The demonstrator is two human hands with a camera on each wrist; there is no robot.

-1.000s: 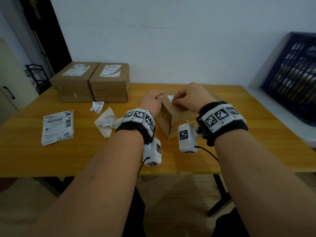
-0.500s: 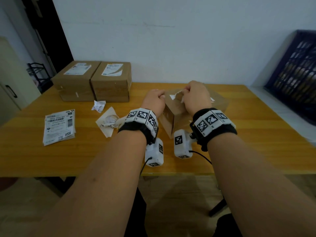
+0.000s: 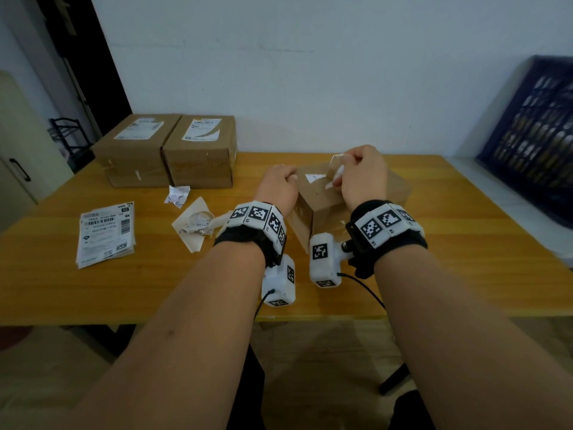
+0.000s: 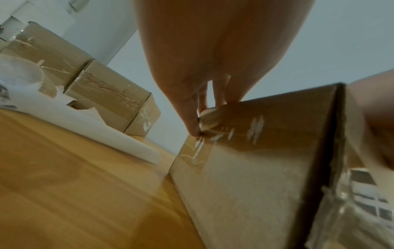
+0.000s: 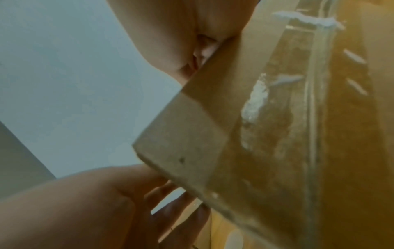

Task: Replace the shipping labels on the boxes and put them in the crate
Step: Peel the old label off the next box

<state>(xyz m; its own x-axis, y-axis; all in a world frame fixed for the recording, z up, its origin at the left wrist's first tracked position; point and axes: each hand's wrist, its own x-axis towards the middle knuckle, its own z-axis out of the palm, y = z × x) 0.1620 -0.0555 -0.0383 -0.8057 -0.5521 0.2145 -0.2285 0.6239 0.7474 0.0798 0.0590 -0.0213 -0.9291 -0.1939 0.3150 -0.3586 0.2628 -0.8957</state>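
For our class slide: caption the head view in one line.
Right hand peels the old label off a cardboard box steadied by the left hand.

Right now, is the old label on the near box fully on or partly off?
Partly off: the right hand pinches its lifted strip.

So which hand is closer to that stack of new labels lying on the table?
Left. The left hand grips the near box at its left edge, on the side toward the label stack. The right hand is farther right, peeling the old label.
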